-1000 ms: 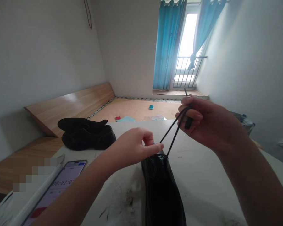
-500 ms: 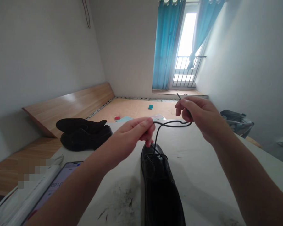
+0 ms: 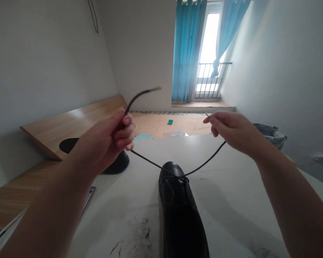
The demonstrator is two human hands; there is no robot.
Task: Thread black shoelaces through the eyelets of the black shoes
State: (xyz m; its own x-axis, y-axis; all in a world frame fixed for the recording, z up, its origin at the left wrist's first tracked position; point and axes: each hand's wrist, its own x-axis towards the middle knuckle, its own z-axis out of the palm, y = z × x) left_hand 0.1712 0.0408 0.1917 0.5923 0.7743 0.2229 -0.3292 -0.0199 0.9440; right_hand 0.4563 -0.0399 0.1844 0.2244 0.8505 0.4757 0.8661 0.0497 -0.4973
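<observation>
A black leather shoe (image 3: 179,208) lies on the white table with its toe pointing away from me. A thin black shoelace (image 3: 204,165) runs out from the front of its lacing area to both sides. My left hand (image 3: 114,132) is closed around one half of the lace, and that half's free end curves up above the fist. In my right hand (image 3: 228,130) the other half is pinched between the fingers, with only a short tip showing past them. Both halves slope down to the shoe in a wide V.
Behind my left forearm, a second black shoe (image 3: 117,165) is partly hidden. A phone (image 3: 89,199) shows at the left, mostly covered by my arm. Dark smudges (image 3: 145,233) mark the white table (image 3: 231,200). A lined bin (image 3: 273,136) stands beyond the right edge.
My left hand has moved left and up, drawing its lace half away. The lace that was crossed between my hands now spreads apart from the shoe. My right hand has barely shifted.
</observation>
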